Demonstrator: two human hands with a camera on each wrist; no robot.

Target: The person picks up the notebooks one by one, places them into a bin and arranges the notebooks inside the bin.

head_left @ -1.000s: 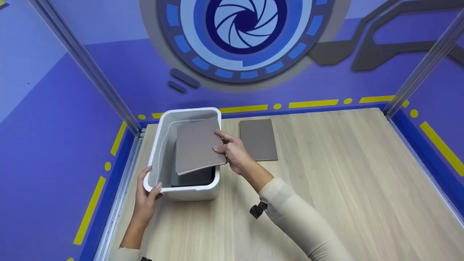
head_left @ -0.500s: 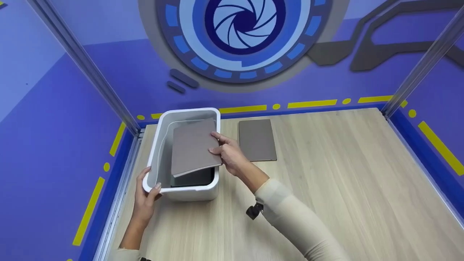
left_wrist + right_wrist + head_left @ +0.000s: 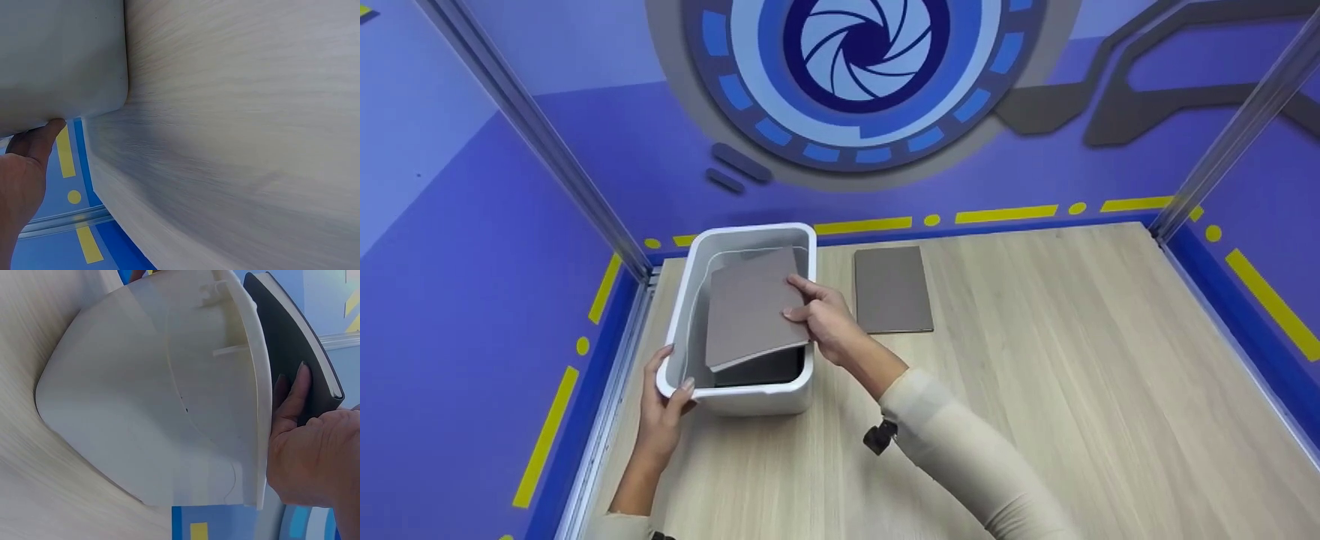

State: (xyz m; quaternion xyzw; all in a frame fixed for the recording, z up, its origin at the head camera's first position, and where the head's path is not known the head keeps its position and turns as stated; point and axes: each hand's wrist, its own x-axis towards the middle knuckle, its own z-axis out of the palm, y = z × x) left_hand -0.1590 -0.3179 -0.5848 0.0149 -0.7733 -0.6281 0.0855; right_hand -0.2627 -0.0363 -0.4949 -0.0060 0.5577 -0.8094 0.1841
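A brown hardcover notebook (image 3: 750, 307) is tilted over the mouth of a white plastic bin (image 3: 754, 403). My right hand (image 3: 829, 319) pinches its right side, thumb on the cover and fingers partly hidden beneath. In the right wrist view the notebook (image 3: 287, 332) shows its pale page edge beside the bin's rim, fingers against its cover. My left hand (image 3: 660, 412) grips the bin's near left corner, thumb over the rim. In the left wrist view the left hand (image 3: 25, 174) touches the bin's outer wall (image 3: 62, 62). Something dark (image 3: 761, 369) lies inside the bin, mostly covered.
A second brown notebook (image 3: 892, 289) lies flat on the wooden table (image 3: 1035, 375), just right of the bin. Blue printed panels (image 3: 607, 150) stand at the back and both sides, with metal rails (image 3: 1237, 127) at the corners.
My right hand has moved slightly left and toward me with the notebook, bringing it further over the bin. The left hand and the bin have stayed in place.
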